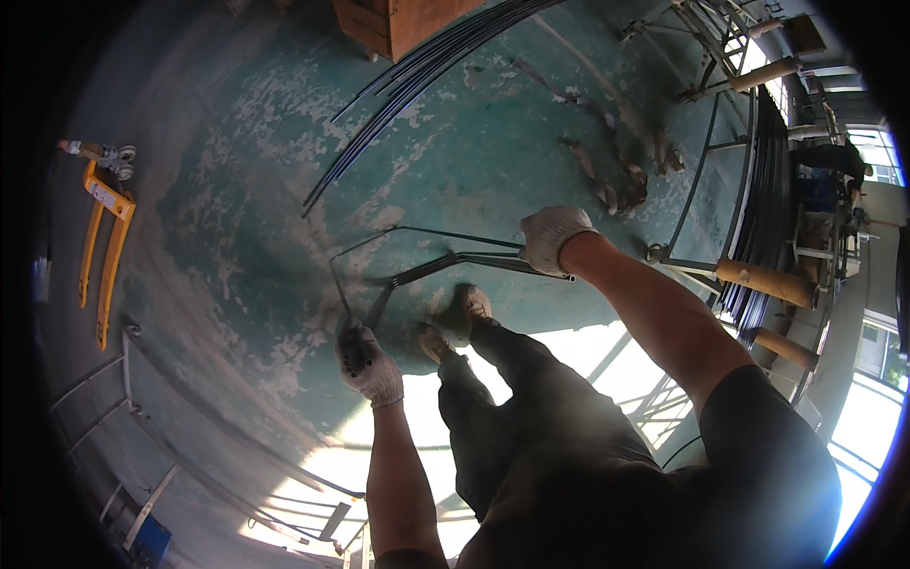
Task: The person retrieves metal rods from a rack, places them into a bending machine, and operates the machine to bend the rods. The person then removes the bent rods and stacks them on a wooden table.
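My left hand (368, 365), in a pale glove with dark patches, is closed around one end of a thin bent metal tube (458, 235). From there the tube rises, turns at two corners and runs across to my right hand (553, 239), also gloved, whose fingers are closed on its other end. Below it, several similar bent tubes (431, 269) lie close together in front of my shoes; their right ends pass beneath my right hand.
Long dark tubes (408, 87) lie on the worn green floor near a wooden crate (379, 24). At far left is a yellow pallet jack (118, 247). A rack with brown rollers (768, 282) carries many tubes on the right; another person (825, 156) is beyond it.
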`<state>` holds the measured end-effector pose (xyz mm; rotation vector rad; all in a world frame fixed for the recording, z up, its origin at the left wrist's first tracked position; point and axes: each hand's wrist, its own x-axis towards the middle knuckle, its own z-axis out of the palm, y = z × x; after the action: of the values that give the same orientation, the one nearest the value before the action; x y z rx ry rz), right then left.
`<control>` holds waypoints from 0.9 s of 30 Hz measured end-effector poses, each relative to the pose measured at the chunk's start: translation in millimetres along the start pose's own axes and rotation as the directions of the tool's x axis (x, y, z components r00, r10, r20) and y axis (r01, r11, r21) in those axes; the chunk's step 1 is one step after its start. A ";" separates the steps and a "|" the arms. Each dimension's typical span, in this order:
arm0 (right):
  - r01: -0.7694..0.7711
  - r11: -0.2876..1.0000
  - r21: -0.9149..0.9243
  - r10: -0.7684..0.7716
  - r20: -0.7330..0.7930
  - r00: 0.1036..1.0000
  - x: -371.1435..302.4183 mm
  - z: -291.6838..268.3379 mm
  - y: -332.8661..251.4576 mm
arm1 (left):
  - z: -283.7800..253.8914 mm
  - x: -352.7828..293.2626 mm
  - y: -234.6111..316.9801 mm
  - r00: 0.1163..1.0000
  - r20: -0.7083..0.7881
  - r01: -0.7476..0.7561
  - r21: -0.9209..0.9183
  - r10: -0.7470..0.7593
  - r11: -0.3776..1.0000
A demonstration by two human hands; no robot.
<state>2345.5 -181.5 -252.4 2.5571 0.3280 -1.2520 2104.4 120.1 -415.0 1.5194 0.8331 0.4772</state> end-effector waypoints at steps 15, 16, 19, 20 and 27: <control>0.325 0.945 0.030 -0.300 -0.306 0.903 -33.1 22.3 35.6 | -3.4 -0.3 -3.7 0.999 -0.044 -0.010 0.080 0.014 0.997; 0.347 0.938 0.025 -0.323 -0.306 0.896 -37.1 21.3 37.6 | -3.6 -0.8 -2.7 0.999 -0.047 -0.006 0.083 0.010 0.997; 0.394 0.919 0.017 -0.372 -0.300 0.879 -46.7 17.8 44.2 | -1.4 -2.9 2.4 0.995 -0.030 -0.089 0.235 0.099 0.968; 0.403 0.915 0.019 -0.380 -0.293 0.877 -49.1 16.9 46.3 | -0.5 -3.7 4.9 0.994 -0.027 -0.094 0.260 0.105 0.961; 0.427 0.892 0.148 -0.378 -0.272 0.885 -57.9 16.4 55.5 | 3.3 -2.9 17.4 0.981 0.044 -0.187 0.495 0.190 0.849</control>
<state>2316.4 -243.8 -207.9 2.9278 0.8696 -1.1545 2108.8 116.4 -398.0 2.0949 0.8554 0.4282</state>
